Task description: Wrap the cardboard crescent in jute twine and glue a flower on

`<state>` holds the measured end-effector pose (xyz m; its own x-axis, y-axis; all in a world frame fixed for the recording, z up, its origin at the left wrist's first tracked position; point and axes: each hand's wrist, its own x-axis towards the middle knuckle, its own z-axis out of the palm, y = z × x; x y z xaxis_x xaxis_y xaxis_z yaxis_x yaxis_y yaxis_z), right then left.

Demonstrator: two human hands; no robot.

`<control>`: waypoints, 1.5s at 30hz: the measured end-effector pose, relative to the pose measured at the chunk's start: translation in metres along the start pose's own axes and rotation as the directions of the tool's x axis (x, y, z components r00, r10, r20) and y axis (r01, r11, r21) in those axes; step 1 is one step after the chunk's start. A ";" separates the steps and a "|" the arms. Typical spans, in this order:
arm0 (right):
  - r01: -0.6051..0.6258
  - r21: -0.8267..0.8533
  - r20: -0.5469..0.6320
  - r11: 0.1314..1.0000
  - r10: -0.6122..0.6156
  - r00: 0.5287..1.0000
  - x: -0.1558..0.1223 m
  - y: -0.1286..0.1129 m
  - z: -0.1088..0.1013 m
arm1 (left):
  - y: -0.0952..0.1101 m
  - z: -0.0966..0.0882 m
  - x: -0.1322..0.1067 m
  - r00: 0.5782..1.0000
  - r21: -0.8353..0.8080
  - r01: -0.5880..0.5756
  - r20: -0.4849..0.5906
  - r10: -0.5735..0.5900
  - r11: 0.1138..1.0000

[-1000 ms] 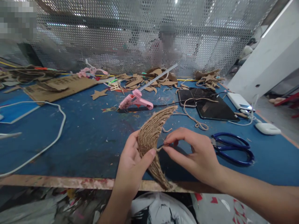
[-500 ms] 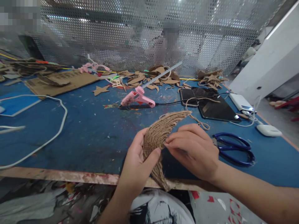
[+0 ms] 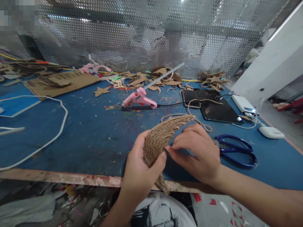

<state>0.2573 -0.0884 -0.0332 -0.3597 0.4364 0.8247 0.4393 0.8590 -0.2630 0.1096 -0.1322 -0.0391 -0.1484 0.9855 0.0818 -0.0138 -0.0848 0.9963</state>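
Open table extends from the left hand leftward to the white cable. Between crescent and glue gun lies a bare strip, narrowing rightward at the twine. The gun and its cord bar the way forward; scissors obstruct passage just right of the right hand.

No legible text, labels, brands, numbers or signs.
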 end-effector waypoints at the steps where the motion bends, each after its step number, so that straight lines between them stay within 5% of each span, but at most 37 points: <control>1: -0.017 0.006 0.003 1.000 0.017 1.000 0.000 0.000 0.000 | 0.000 0.000 0.000 1.000 0.017 -0.005 -0.004 0.005 1.000; 5: -0.180 0.082 0.043 0.980 0.177 0.983 0.000 -0.003 0.000 | 0.001 0.001 0.000 1.000 0.028 -0.007 -0.026 0.007 1.000; 8: -0.414 0.201 0.093 0.888 0.404 0.910 0.001 -0.005 0.001 | 0.003 0.002 0.000 0.999 0.024 -0.006 -0.047 0.008 1.000; 12: -0.665 0.406 0.275 0.627 0.610 0.743 0.001 -0.002 0.006 | 0.003 0.003 0.000 0.998 0.001 -0.011 -0.063 0.011 1.000; 18: -0.772 0.587 0.497 0.245 0.644 0.582 0.001 0.007 0.010 | 0.003 0.003 0.000 0.998 0.024 -0.009 -0.067 0.011 1.000; 34: -0.757 0.614 0.466 0.223 0.672 0.576 -0.001 0.008 0.014 | 0.003 0.005 0.000 0.998 -0.018 -0.009 -0.061 0.008 1.000; 39: -0.772 0.597 0.476 0.220 0.677 0.561 0.003 0.009 0.011 | 0.000 0.000 0.005 0.997 -0.178 0.082 0.027 -0.079 0.980; 45: -0.784 0.620 0.620 0.000 0.612 0.491 0.007 0.015 0.007 | -0.001 -0.006 0.015 0.984 -0.331 0.175 0.057 -0.166 0.927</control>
<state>0.2558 -0.0709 -0.0345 -0.4181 0.9059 -0.0669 -0.2283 -0.1761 -0.9575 0.1010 -0.1180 -0.0393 -0.0876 0.9927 -0.0833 -0.3665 0.0457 0.9293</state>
